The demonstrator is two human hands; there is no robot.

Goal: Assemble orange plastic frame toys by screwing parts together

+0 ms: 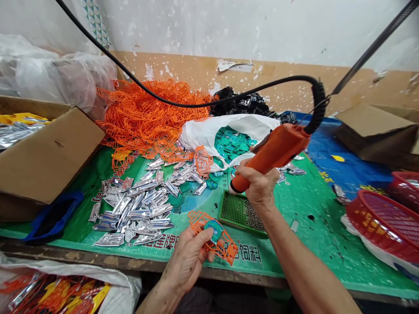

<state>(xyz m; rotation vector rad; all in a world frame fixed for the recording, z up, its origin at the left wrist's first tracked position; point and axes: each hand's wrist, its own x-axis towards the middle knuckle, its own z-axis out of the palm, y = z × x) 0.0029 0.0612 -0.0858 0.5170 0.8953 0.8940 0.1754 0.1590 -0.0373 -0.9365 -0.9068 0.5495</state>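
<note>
My left hand point(188, 255) pinches an orange plastic frame point(228, 249) with a teal plastic piece point(214, 230) lying on it, close to the table's front edge. My right hand point(261, 186) is wrapped round an orange electric screwdriver point(273, 152) hanging on a black cable. Its tip points down-left, over a green tray point(233, 208) that has small screws point(254, 217) at its right end. Shiny silver metal pieces point(140, 209) lie heaped left of the tray. Behind it, a white sack point(198, 132) lies open with many teal pieces point(231, 141) inside.
A tangled heap of orange frames point(153, 113) fills the back left. Cardboard boxes stand left point(49, 161) and right point(376, 131). Red baskets point(386, 218) sit at the right edge. Below the table's front left is a sack point(121, 290) of orange, yellow and silver parts.
</note>
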